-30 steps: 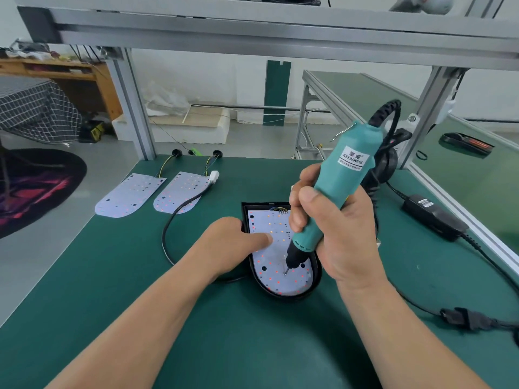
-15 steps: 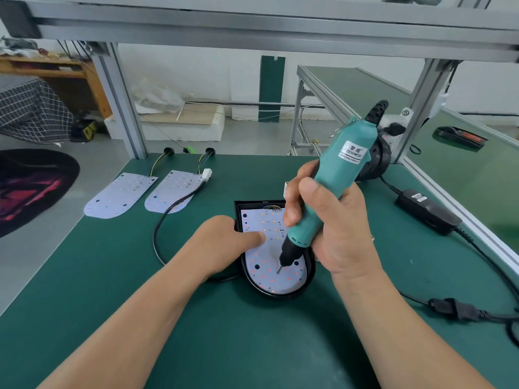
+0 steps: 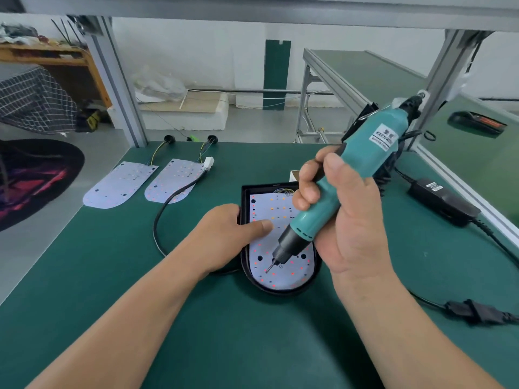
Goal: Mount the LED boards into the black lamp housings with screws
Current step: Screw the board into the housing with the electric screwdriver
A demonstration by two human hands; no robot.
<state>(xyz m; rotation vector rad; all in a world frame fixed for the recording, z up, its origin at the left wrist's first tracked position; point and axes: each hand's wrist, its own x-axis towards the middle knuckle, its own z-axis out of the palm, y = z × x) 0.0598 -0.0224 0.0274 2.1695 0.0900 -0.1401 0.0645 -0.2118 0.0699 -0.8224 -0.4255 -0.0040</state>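
Housing sits on the bench, long axis pointing away, board inside, left hand clamping its left rim, thumb on board, right hand wrapped round the screwdriver, bit just left of the screw.

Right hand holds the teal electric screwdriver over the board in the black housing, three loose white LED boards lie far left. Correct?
Not three: the head view shows two loose white LED boards. Right hand, teal electric screwdriver, black housing are as stated.

White label on teal electric screwdriver: "KEENW…", remainder illegible.
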